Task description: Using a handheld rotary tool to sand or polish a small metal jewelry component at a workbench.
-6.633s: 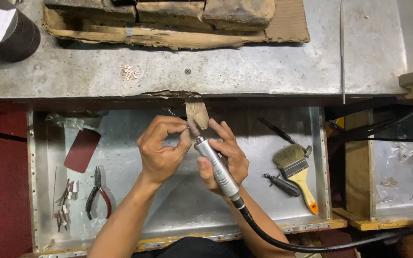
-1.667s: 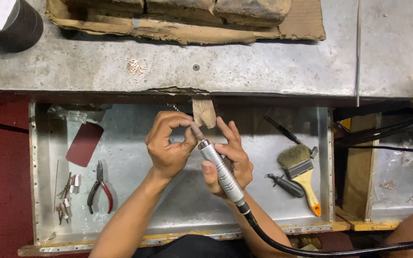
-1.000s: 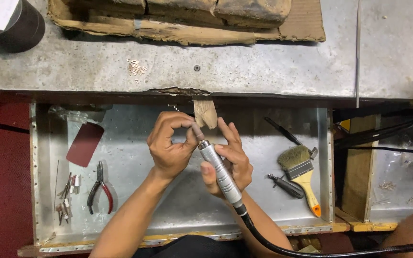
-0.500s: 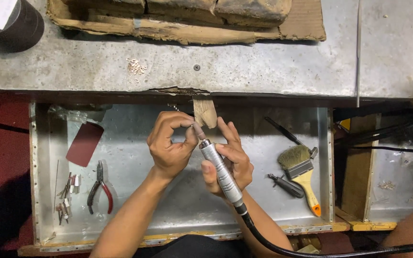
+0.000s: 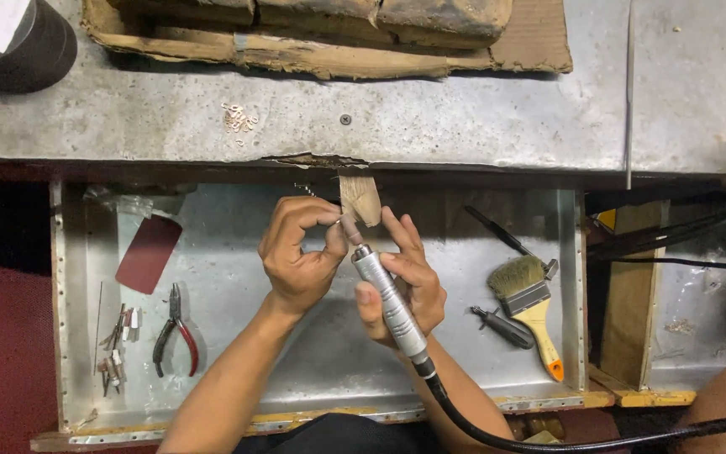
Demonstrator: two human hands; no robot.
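Right hand (image 5: 405, 282) wraps the silver cylindrical rotary handpiece (image 5: 390, 304) with black cable, tip at the small wooden bench peg (image 5: 360, 198). Left hand (image 5: 300, 252) pinches a tiny workpiece against the peg; item too small to tell. Red-handled pliers (image 5: 174, 340) lie left in the metal tray (image 5: 313, 378), yellow-handled brush (image 5: 529, 307) right.

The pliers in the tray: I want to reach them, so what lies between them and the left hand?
In the head view, only bare tray floor lies between the red-handled pliers and the left hand, which pinches a small workpiece.
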